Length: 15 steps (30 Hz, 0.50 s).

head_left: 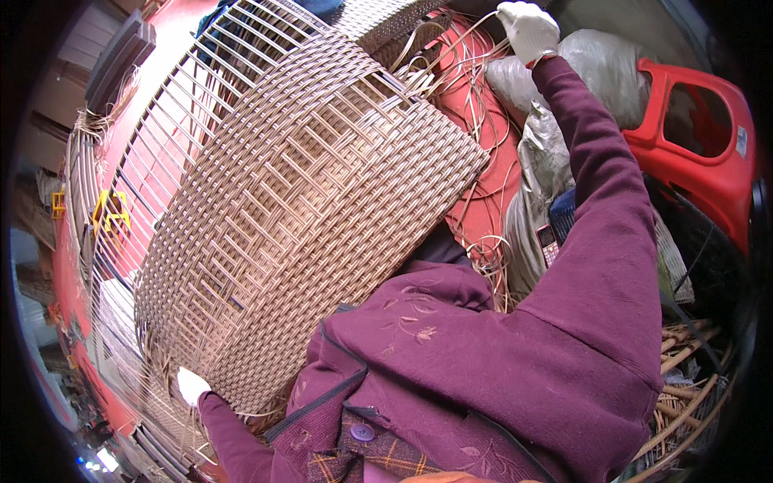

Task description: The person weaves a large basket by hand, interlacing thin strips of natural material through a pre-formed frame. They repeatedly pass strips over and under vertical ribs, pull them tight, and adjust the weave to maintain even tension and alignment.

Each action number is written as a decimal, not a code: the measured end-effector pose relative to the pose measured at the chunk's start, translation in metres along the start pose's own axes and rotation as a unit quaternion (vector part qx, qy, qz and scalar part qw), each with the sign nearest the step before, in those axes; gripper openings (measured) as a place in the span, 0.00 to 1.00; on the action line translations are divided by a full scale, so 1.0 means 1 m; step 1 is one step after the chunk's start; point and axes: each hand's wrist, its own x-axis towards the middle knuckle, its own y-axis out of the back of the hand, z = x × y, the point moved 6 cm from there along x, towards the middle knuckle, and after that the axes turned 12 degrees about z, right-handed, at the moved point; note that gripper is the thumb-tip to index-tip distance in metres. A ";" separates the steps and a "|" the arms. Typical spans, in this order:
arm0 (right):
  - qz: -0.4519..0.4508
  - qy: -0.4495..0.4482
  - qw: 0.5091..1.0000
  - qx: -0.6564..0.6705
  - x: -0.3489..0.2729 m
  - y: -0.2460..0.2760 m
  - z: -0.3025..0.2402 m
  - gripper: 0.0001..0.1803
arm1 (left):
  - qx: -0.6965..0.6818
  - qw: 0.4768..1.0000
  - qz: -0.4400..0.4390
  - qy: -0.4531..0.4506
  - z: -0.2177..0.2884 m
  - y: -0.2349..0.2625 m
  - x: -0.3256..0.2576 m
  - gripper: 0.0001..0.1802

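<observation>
Across my lap leans a large, curved piece of brown wicker weaving (338, 213), woven in bands over a frame of thin bars (173, 129). Rows of bare ribs show between the woven bands. My right hand (529, 32), in a white glove, is raised far out to the upper right. Its fingers are closed on a thin, pale wicker strip (485, 22) that runs back toward the weaving's far edge. At the weaving's lower left end is my left hand (193, 386), also white-gloved. It touches the edge there, but its fingers are too small and partly hidden to make out.
Loose strips (475, 105) lie tangled over a red surface (463, 72) beyond the weaving. To the right stand a red plastic chair (652, 101) and grey plastic bags (596, 68). A phone (548, 244) lies near my right arm. Cane pieces (684, 394) are piled at the lower right.
</observation>
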 end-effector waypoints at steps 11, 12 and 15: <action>0.135 -0.207 0.942 0.228 0.013 0.044 0.037 0.13 | -0.028 0.999 0.033 -0.010 -0.005 -0.009 0.004 0.29; 0.140 -0.221 0.931 0.254 0.015 0.049 0.036 0.12 | -0.034 0.999 0.021 0.009 -0.006 -0.009 0.004 0.30; 0.154 -0.282 0.878 0.356 0.014 0.053 0.032 0.10 | -0.042 0.998 0.019 0.033 -0.005 -0.004 0.003 0.30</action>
